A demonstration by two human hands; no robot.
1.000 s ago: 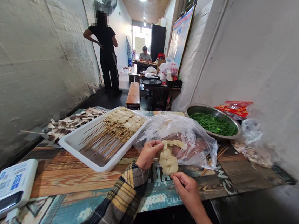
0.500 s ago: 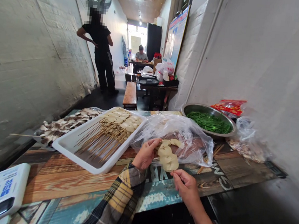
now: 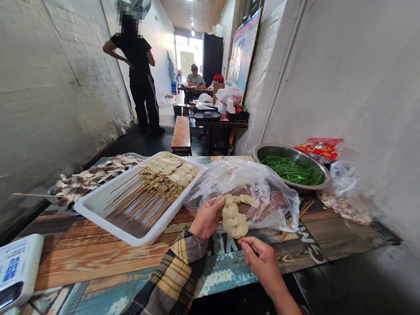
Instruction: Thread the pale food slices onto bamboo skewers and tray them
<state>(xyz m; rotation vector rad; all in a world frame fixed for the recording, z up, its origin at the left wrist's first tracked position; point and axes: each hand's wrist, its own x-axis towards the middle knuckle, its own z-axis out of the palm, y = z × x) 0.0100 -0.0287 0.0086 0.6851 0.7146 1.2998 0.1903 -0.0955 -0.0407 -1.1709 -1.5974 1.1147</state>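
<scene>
A skewer of pale beige round slices (image 3: 234, 224) is held up in front of me, its slices overlapping. The fingers of my left hand (image 3: 206, 218) are closed on the upper slices, at the far end of the string. My right hand (image 3: 260, 257) pinches the thin skewer (image 3: 240, 239) just below the lowest slice. Most of that skewer is hidden by the slices and my fingers. Behind my hands lies a clear plastic bag (image 3: 241, 178) with pale slices at its mouth. To the left, a white tray (image 3: 89, 209) carries rows of finished-looking skewers (image 3: 155, 187) with similar slices.
Sliced mushrooms (image 3: 81, 182) lie left of the tray. A metal bowl (image 3: 257, 157) of green chives stands at the back right, beside plastic bags (image 3: 343, 178). Loose bamboo sticks (image 3: 304, 208) lie near it. A white device (image 3: 9, 272) sits front left. Two people are farther back.
The view has shifted slightly. My left hand has moved a little nearer to my right along the slices; both hands keep their hold.
</scene>
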